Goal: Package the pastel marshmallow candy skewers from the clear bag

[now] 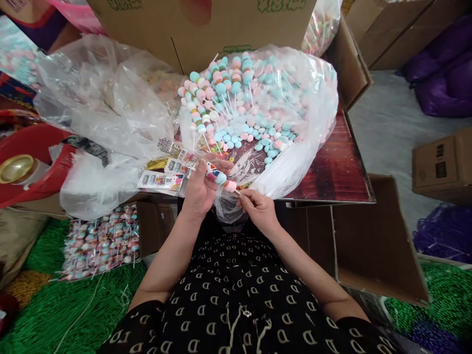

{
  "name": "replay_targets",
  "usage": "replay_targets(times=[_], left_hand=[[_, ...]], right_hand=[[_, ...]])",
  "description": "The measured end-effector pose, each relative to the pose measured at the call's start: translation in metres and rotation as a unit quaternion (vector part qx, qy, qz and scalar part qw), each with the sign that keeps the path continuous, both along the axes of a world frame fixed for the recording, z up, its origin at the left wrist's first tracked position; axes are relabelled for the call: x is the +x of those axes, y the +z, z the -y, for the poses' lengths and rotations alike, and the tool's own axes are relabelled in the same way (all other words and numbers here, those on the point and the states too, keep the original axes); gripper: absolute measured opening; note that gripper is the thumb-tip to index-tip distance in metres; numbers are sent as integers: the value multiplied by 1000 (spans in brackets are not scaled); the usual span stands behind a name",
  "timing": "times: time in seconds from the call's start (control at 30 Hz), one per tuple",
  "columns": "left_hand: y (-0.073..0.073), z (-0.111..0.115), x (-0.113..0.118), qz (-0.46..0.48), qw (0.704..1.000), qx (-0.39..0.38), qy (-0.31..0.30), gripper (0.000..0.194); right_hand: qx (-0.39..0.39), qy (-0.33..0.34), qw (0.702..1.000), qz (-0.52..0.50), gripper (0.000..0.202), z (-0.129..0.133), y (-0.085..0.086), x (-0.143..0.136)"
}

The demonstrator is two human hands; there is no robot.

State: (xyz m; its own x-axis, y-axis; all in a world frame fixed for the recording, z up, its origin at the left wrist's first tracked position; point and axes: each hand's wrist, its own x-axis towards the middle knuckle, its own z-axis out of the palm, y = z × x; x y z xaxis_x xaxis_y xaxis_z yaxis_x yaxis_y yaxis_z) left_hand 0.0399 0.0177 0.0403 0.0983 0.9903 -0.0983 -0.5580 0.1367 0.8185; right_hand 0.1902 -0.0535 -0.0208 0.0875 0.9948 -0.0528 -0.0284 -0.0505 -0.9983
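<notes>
A candy skewer (225,182) with pink and blue sweets is partly inside a printed clear wrapper (190,158). My left hand (201,189) is closed around the wrapper and the skewer's upper part. Between the thumb and fingers of my right hand (257,209) is the skewer's white stick, just below the last pink sweet. Beyond both hands, several finished candy skewers (221,88) lie on a large plastic bag of loose pink and blue sweets (283,98). Left of my left hand are a stack of printed wrappers (162,181) and a bundle of gold twist ties (157,163).
White sticks (287,172) lie in a bundle at the right of the dark red table (335,167). A cardboard box (221,24) stands behind. At the left is a red basin (37,182); below it, wrapped skewers (103,241) fill a box. An open carton (376,241) stands at the right.
</notes>
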Motion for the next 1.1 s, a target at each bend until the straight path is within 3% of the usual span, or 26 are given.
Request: replay_targets(times=[0.33, 0.5, 0.6, 0.8, 0.97, 1.1], left_hand=[[-9, 10, 9, -30, 999, -5, -25, 32], [-4, 10, -3, -6, 997, 17, -81, 55], [4, 0, -13, 5, 999, 32, -42, 59], [7, -5, -6, 7, 999, -1, 44, 21], [3, -2, -2, 27, 999, -11, 38, 22], [6, -11, -14, 41, 995, -16, 88, 23]], right_hand=[[-49, 73, 993, -83, 40, -1, 8, -8], [-47, 74, 990, -109, 45, -3, 5, -6], [-52, 83, 990, -103, 44, -2, 1, -3], [-13, 71, 997, -23, 33, -1, 2, -2], [18, 102, 994, 15, 25, -5, 6, 2], [7, 60, 998, 2, 25, -3, 4, 12]])
